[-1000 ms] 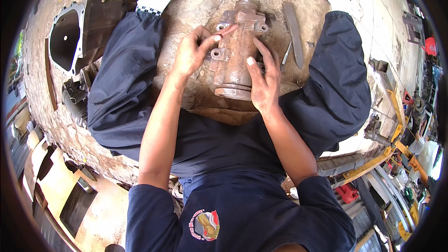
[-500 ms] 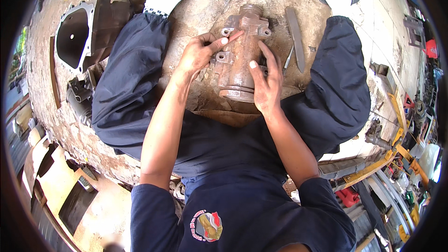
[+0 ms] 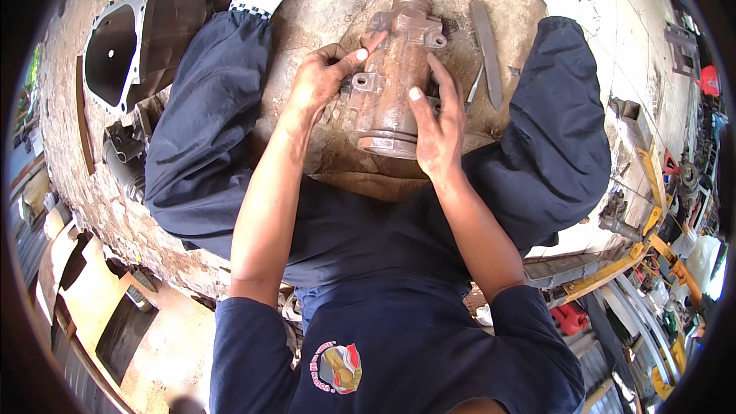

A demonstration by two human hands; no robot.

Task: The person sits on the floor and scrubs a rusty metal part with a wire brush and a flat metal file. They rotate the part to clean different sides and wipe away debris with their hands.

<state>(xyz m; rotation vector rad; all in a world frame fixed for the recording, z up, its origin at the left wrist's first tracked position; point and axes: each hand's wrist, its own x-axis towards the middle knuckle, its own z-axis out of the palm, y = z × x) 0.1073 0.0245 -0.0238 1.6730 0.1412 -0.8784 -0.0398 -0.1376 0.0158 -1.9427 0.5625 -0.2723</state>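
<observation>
Head view: both hands clasp a rusty, cylindrical cast-metal housing (image 3: 395, 77) on the rough concrete floor (image 3: 322, 0), left hand (image 3: 322, 80) at nine o'clock, right hand (image 3: 437, 126) at four. A flat grey metal bar (image 3: 487, 50) lies at three o'clock.

**Rusty cast metal on rough concrete**

The cylindrical housing (image 3: 395, 77) is showing as cast metal, matt and rust-brown, its skin looking pitted and grimy. The floor (image 3: 322, 8) beneath is looking like rough, stained concrete. At the far left, the open casing (image 3: 123, 50) is showing dull grey metal with a paler machined rim. To the right, the flat bar (image 3: 487, 54) is lying as dark, matt steel. The trousers (image 3: 207, 123) are appearing as soft navy cloth.
</observation>
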